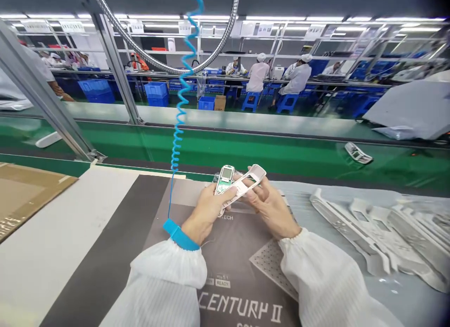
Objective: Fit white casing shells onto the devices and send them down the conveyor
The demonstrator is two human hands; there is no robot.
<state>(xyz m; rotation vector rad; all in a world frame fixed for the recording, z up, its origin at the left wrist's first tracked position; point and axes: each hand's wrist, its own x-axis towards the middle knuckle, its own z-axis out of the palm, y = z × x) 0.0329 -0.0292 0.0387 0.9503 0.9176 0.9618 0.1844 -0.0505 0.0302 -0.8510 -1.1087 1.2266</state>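
My left hand (207, 212) holds a small green circuit board with a little screen (225, 178), upright above the table. A blue wrist strap (180, 234) with a blue coiled cord (181, 97) sits on my left wrist. My right hand (270, 207) grips a white plastic remote-control shell (246, 184), tilted, lying across the fingers of both hands and touching the board. Both hands meet over a grey printed mat (232, 270).
Several white plastic shells (372, 228) lie at the right on clear film. A green conveyor belt (246, 148) runs behind, carrying one assembled piece (357, 153). Cardboard (24, 195) lies at the left. A metal frame post (42, 97) slants at left. People in white sit beyond.
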